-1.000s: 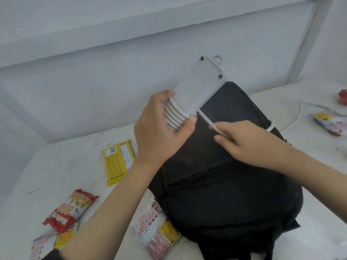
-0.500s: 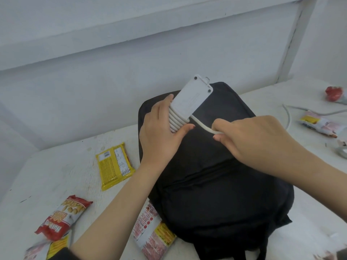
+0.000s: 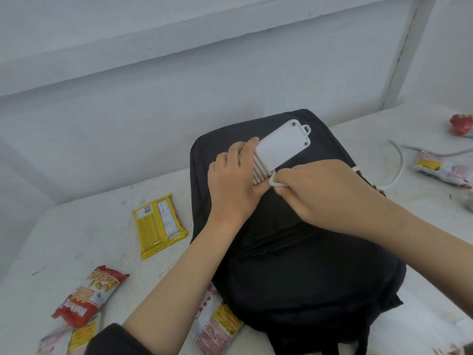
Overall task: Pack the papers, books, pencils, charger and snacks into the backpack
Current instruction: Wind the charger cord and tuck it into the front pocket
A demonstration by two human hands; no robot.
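**Charger held over the backpack, cable almost wound**

A white painted counter (image 3: 76,239) stood against a pale wall. A black fabric backpack (image 3: 294,265) lay flat on the middle of it, with its straps toward the person.

Both bare hands were over the upper part of the backpack. The left hand (image 3: 234,185) held a flat white rectangular charger (image 3: 280,147) by its near end, and its grip was clamped around the turns of white cable (image 3: 258,170) wound on the body. The right hand (image 3: 322,190) was just beside it, with its grip pinched together on a small loop of the same cable. Whether the charger touched the backpack I could not tell.

A red snack packet (image 3: 89,295) lay on the counter at the near left, and a yellow snack packet (image 3: 158,224) lay farther back, just beside the backpack. A pink and white snack packet (image 3: 215,326) was partly under the near left edge of the backpack. Another pink and yellow packet (image 3: 445,170) lay at the far right, and a crumpled red packet (image 3: 460,124) lay behind it. The loose end of the cable curved on the counter between the backpack and those packets.
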